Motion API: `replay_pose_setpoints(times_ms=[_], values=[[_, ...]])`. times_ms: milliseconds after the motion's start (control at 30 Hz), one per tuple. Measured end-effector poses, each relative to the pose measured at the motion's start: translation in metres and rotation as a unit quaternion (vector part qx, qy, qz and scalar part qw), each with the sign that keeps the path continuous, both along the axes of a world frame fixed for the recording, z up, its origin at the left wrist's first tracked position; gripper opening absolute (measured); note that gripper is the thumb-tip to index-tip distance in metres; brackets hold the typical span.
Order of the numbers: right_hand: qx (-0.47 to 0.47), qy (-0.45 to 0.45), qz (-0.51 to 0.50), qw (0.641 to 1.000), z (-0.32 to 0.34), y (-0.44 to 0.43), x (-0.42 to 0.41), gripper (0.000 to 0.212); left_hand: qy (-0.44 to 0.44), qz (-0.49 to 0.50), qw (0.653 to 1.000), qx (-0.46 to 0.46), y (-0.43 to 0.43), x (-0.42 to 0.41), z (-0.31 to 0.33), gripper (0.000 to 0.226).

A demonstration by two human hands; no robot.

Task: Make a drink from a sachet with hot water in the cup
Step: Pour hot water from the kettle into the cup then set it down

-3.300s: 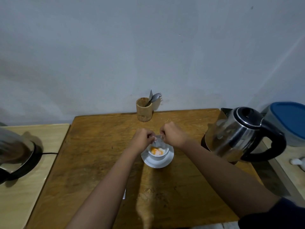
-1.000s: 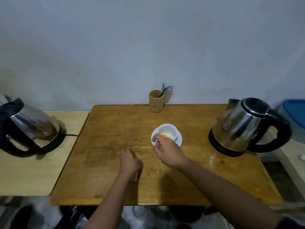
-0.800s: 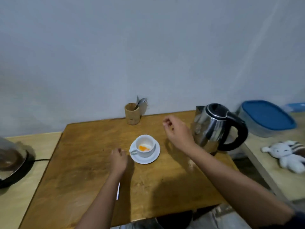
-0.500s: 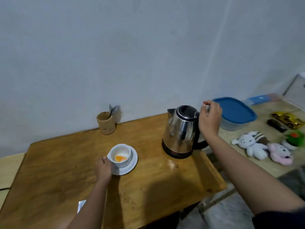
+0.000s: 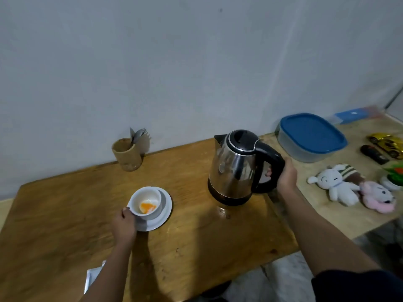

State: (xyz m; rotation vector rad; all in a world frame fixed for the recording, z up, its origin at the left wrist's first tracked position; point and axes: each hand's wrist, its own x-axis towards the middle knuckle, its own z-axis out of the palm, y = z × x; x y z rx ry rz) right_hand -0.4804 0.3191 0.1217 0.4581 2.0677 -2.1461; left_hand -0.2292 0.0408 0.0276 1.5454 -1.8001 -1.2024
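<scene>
Your right hand [image 5: 287, 177] is wrapped in a firm grip around the black handle of the stainless-steel electric kettle [image 5: 234, 168], which sits on its base at the right of the brown wooden bench [image 5: 65, 214]. Your left hand [image 5: 123, 225] steadies the small white ceramic cup [image 5: 146, 202] at its near-left side, fingers touching it; orange powder lies inside, and the cup rests on a white saucer [image 5: 162, 216]. Pouring looks next: lift the kettle clear, bring its spout over the cup, and tip slowly.
</scene>
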Motion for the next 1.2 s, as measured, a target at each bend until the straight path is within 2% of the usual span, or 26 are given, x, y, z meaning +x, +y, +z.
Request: replay_pose_setpoints(times_ms=[133, 367, 533, 633, 733, 933, 1200], values=[[-0.044, -0.014, -0.011, 0.999, -0.008, -0.001, -0.006, 0.037, 0.001, -0.004, 1.0, -0.003, -0.001, 0.0, -0.001, 0.034], [-0.004, 0.001, -0.073, 0.997, 0.0, -0.016, 0.003, 0.03, 0.012, -0.015, 0.999, 0.027, 0.0, 0.001, 0.003, 0.031], [0.056, 0.02, -0.073, 0.996, 0.027, -0.035, 0.008, 0.031, 0.002, -0.069, 0.997, 0.043, -0.005, 0.007, 0.003, 0.033], [0.139, 0.059, -0.043, 0.988, 0.046, -0.046, 0.011, 0.034, 0.005, -0.097, 0.994, 0.052, -0.006, 0.009, 0.008, 0.034], [0.214, 0.096, 0.001, 0.972, 0.062, -0.058, 0.015, 0.027, 0.002, -0.114, 0.992, 0.055, -0.006, 0.009, 0.013, 0.034], [0.231, 0.112, 0.05, 0.965, 0.073, -0.084, 0.024, 0.038, -0.033, -0.16, 0.985, 0.05, -0.018, 0.015, 0.01, 0.024], [0.301, 0.153, 0.171, 0.926, 0.087, -0.12, 0.045, 0.043, -0.077, -0.186, 0.978, 0.06, -0.026, 0.019, 0.008, 0.031]])
